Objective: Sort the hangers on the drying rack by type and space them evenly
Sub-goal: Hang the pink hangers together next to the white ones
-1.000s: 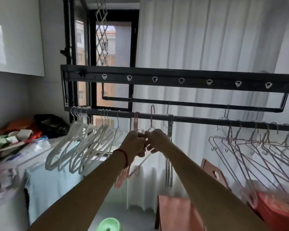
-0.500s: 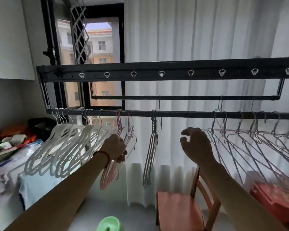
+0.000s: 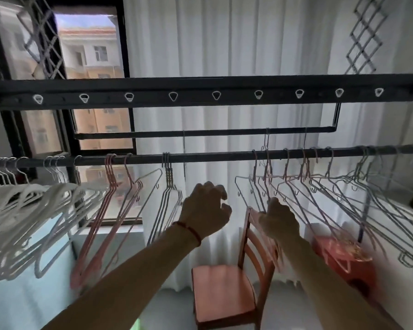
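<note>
Hangers hang in groups along the dark round rail [image 3: 212, 157], which runs level across the view, left to right.

Far left: a thick bunch of white plastic hangers [image 3: 22, 210], broad-shouldered and smooth, fanned and swung so their lower ends point down and left. Crowded; hooks nearly touching.

Next: pink wire hangers [image 3: 105, 210], thin, three hooks tight together and one just beside, bodies slanting down to the left.

Then a tight pack of grey wire hangers [image 3: 168, 196], hanging nearly edge-on, long axis close to vertical.

Left hand [image 3: 205, 214], red cord at the wrist, hovers below the rail in the bare gap between the grey pack and the right-hand group. Fingers curled and parted, closed on nothing, touching no hanger.

Right hand [image 3: 278, 219] is blurred. It sits low against the leftmost hangers of the mixed wire hangers [image 3: 320, 198]; fingers appear wrapped on a wire, but the grip cannot be told for sure. The hands are apart.

The mixed group, grey and pinkish wire, spreads loosely to the right end of the rail, triangular frames overlapping, lower ends slanting down and right.

Below, between the forearms: a reddish wooden chair [image 3: 222, 289]. White pleated curtain [image 3: 224, 44] behind.
</note>
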